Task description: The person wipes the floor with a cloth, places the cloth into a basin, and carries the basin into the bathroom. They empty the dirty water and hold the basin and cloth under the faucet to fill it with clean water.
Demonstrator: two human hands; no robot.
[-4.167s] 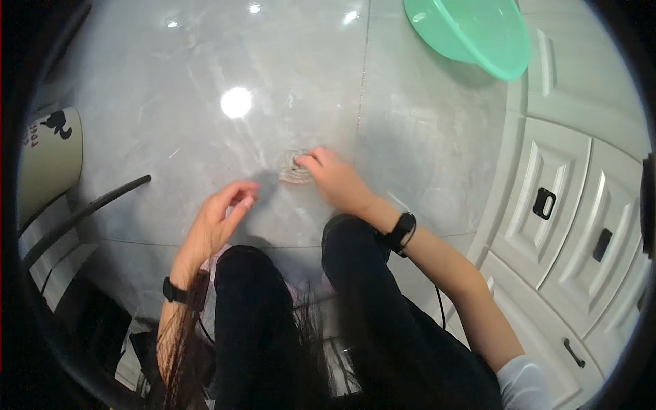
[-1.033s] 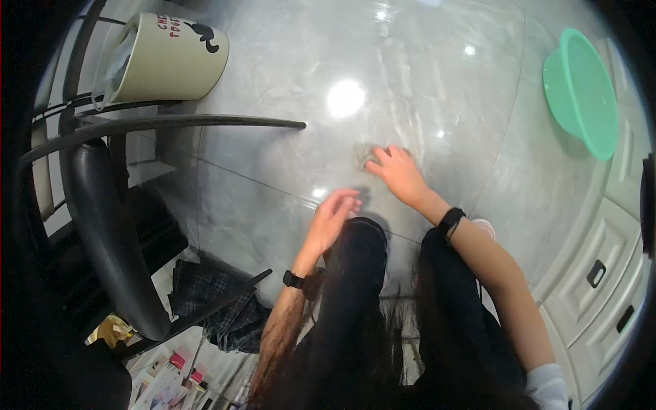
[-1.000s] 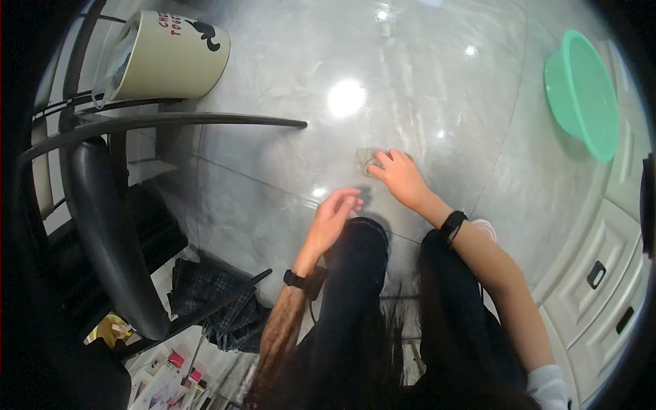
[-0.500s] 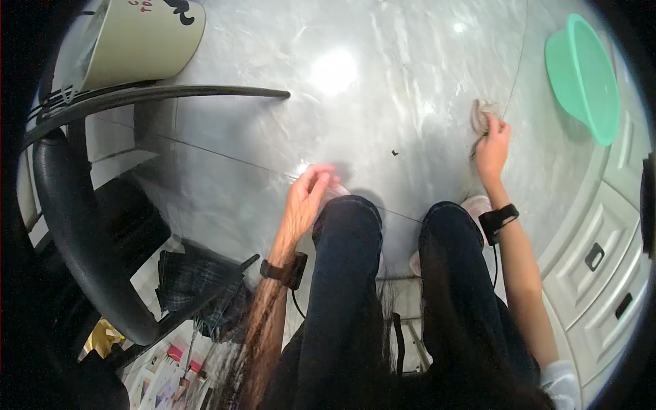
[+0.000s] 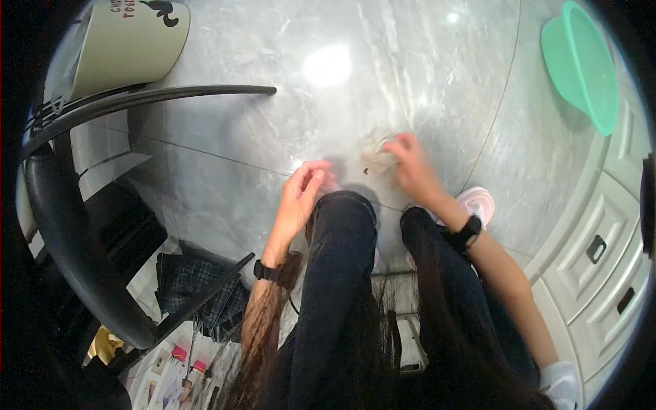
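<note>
My right hand (image 5: 418, 171), slightly blurred, grips a pale beige rag (image 5: 378, 152) by its right side, against the shiny grey floor. A tiny dark bit of debris (image 5: 365, 171) lies on the floor just below the rag. Over by my left knee, my left hand (image 5: 303, 190) hovers with its fingers loosely bent and nothing in it. Black bands circle both wrists.
At the upper right a mint-green basin (image 5: 579, 68) stands near white cabinet drawers (image 5: 588, 266). A cream bin (image 5: 130, 48) is at the upper left. Black chair parts (image 5: 82, 239) and dark plaid fabric (image 5: 198, 290) fill the left side.
My right hand has swept the rag leftward across the floor, from beside the right foot to next to the dark bit. My left hand stays near the knee. The view shifted slightly.
</note>
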